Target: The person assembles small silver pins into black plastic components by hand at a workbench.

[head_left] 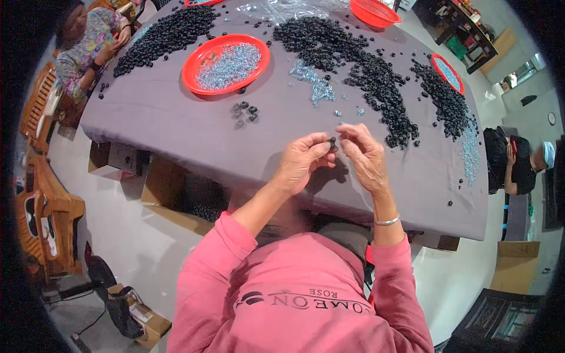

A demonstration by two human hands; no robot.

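Observation:
Above the near part of the cloth-covered table, my left hand (301, 163) pinches a small black round piece (333, 143) between thumb and fingers. Close beside it on the right is my right hand (366, 154), its fingers bent together near the piece; whatever they may hold is too small to make out. Farther off lie a few loose silvery bits (338, 113) and a small silvery heap (322, 92). A large pile of black round pieces (382, 97) spreads beyond my right hand. Several similar pieces (252, 110) sit apart to the left.
A red plate (188, 75) of silvery bits stands at left, beside another black pile (170, 36). Farther away are a red basket (376, 16) and clear plastic (282, 9). One person (94, 47) sits at the left; another (515, 159) is at the right. Cardboard boxes (168, 191) are below.

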